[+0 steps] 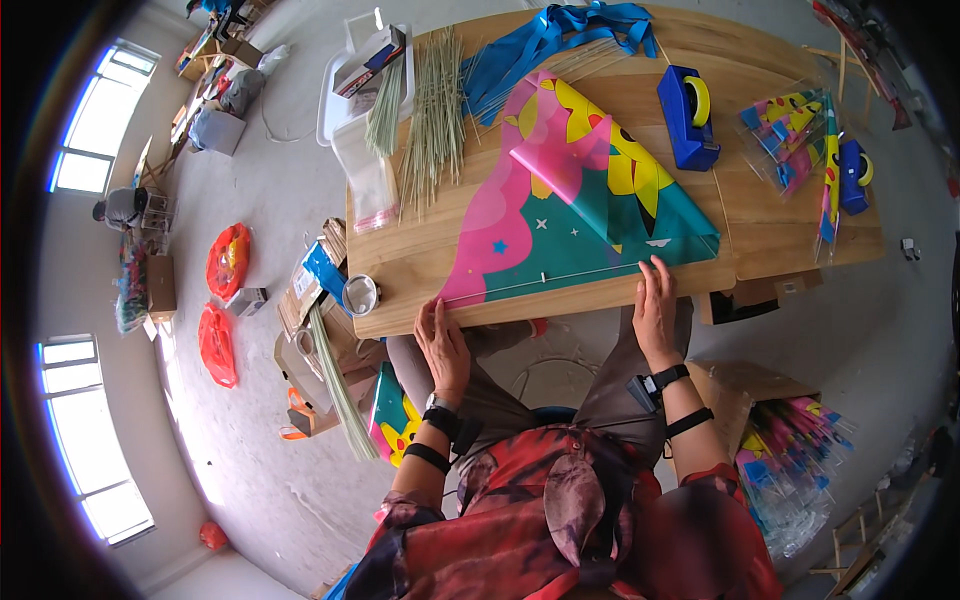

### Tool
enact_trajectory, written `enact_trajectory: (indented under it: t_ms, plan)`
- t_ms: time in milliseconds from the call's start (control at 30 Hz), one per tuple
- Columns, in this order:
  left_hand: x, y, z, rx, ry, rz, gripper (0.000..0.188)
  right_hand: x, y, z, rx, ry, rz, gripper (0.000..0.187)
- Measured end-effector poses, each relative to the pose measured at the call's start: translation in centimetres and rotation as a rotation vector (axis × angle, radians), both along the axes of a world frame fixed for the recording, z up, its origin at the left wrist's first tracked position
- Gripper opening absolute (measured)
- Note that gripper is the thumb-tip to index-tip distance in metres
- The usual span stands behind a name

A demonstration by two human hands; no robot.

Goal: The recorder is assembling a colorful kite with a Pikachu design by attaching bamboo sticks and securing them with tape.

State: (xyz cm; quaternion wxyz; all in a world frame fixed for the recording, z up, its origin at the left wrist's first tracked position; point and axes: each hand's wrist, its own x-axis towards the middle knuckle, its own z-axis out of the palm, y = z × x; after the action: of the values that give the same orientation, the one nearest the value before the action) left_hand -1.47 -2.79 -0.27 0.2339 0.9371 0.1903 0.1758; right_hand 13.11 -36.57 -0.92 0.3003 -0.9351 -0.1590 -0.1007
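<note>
Shirt [480, 510], printed sheet [545, 250], carton [722, 400] of packets [792, 452]

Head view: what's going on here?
A seated person has both bare hands at the near edge of a printed pink, teal and yellow sheet on a wooden table. The left hand is at its left corner, the right hand farther right; whether either pinches it is unclear. The sheet lies partly folded over, with pale sticks beyond.

Table [405, 260] carries sheet [570, 235], sticks [436, 110], 2 tape dispensers [680, 130].
</note>
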Motion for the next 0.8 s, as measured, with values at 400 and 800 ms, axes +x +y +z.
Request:
enact_trajectory:
  t_ms: [400,800]
  plan:
    - [3.6,-3.0,4.3,-0.007,-0.039,-0.108,0.048,2.6,-1.0,3.2,0.12,-0.07,-0.091,0.039]
    - [24.1,-19.0,5.8,-0.908,0.045,-0.69,0.03,25.2,-9.8,3.2,0.474,0.05,-0.214,0.027]
